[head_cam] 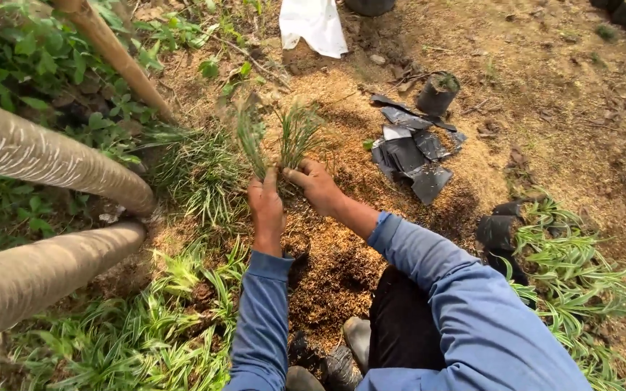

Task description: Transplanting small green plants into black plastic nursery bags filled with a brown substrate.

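Gripping a grass clump (284, 141), left hand (266, 210) and right hand (316, 185) close side by side on its base; roots hidden behind the fingers. Clump sits above the sawdust heap (342, 253), near its far left edge. Small black pot (297, 247) below the wrists, partly covered by the left forearm. Flat black bags (411, 156) lie at the heap's far right edge; filled pot (436, 94) beyond them. Bare soil open toward the far right corner.
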